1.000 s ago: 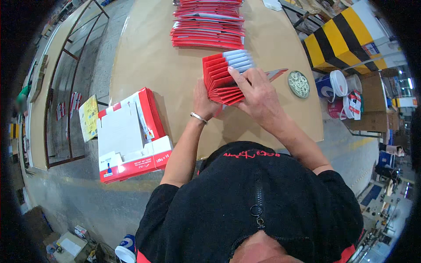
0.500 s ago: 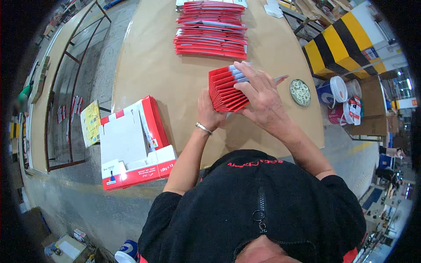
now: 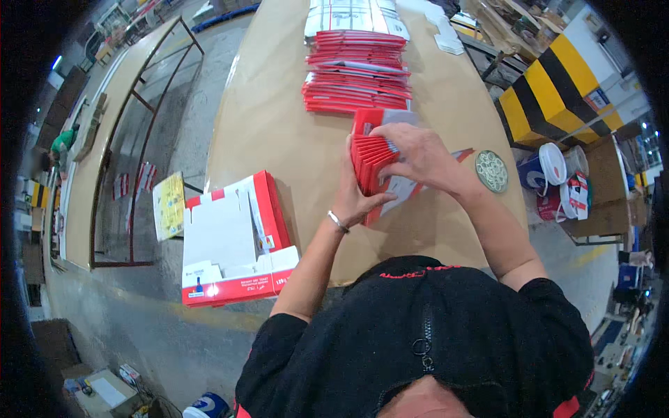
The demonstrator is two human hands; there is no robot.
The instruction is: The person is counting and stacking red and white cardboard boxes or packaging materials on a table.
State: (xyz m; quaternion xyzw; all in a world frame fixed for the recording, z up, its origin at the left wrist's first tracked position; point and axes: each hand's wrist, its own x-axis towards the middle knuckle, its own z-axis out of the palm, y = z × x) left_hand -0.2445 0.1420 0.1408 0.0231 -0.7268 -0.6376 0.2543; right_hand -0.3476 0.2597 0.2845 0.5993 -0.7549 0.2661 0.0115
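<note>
Between my hands is a bundle of flat red-and-white cartons point(image 3: 371, 155), its red edges fanned where they face up. My left hand point(image 3: 357, 191) is closed round the bundle's left side, thumb stretched along the near end. From the right, my right hand point(image 3: 418, 155) grips the top edges with curled fingers, partly hiding them. Red-and-white card shows beyond and below the fingers. Just past the bundle, a long row of similar flat cartons point(image 3: 357, 87) lies stacked on the brown table point(image 3: 279, 125).
Flat white-and-red cartons point(image 3: 237, 230) lie at the table's left edge, beside a yellow sheet point(image 3: 168, 205). A round dish of rubber bands point(image 3: 492, 171) sits to the right. Beyond the right edge stand buckets point(image 3: 552, 164) and a yellow-and-black striped block point(image 3: 550, 90).
The bundle's fan has narrowed and turned more upright. My left hand has shifted to its side with the thumb in front. The whole view has shifted, so the table appears lower and further right.
</note>
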